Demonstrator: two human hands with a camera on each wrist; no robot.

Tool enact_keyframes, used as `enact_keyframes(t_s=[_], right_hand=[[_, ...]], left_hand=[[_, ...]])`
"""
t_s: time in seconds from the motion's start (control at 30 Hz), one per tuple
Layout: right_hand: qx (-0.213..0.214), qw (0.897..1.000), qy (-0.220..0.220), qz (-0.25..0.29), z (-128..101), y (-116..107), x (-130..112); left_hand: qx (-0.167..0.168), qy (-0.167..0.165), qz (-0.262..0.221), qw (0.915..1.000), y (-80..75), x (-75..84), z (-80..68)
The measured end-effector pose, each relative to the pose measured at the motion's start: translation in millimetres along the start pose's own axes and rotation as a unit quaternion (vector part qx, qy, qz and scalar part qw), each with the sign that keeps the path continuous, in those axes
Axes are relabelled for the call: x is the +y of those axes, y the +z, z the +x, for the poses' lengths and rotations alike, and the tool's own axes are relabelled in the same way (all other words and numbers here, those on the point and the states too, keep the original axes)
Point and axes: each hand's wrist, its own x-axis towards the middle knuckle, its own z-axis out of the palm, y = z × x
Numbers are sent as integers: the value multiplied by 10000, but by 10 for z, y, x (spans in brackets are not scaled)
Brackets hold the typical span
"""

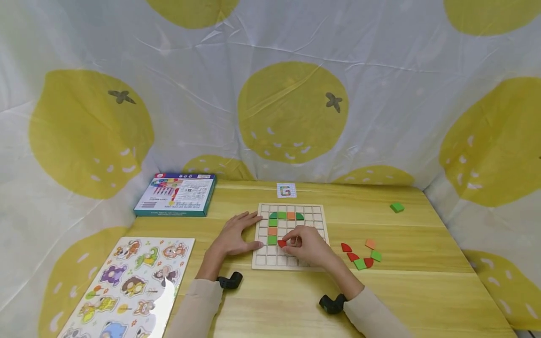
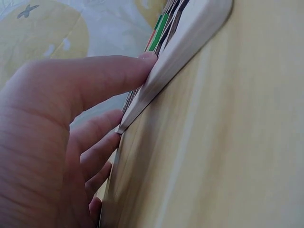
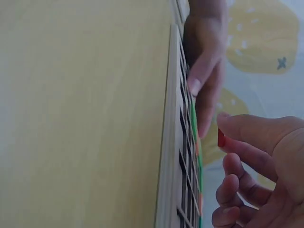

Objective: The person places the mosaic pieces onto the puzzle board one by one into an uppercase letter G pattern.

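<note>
A wooden grid board (image 1: 266, 261) lies flat on the table. Thumb and fingers of my left hand (image 1: 234, 238) rest along its left edge, spread and fairly straight; the left wrist view shows the thumb (image 2: 114, 73) at the rim. Over the lower left cells, my right hand (image 1: 312, 246) pinches a red quarter-circle tile (image 3: 221, 138) between thumb and index finger. Set in the grid are a row with a green square tile (image 1: 282, 215), an orange square tile (image 1: 290, 215) and a rounded green tile (image 1: 299, 216), plus a left column ending in a green square (image 1: 272, 240).
Right of the board lie loose red tiles (image 1: 346, 247), green tiles (image 1: 376, 256) and an orange tile (image 1: 370, 243). Farther back is a green piece (image 1: 397, 207). A pattern card (image 1: 286, 190) lies behind the board, a box (image 1: 175, 195) back left, an animal picture board (image 1: 134, 285) front left.
</note>
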Motion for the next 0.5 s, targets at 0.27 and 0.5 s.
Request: enact_keyframes(t_s=[0.27, 0.5], right_hand=[[-283, 9995, -136, 42, 90, 234, -44], [-295, 9994, -67, -156, 106, 282, -50]], left_hand=[[12, 77, -59, 10000, 10, -24, -6], [-16, 60, -60, 10000, -8, -25, -10]])
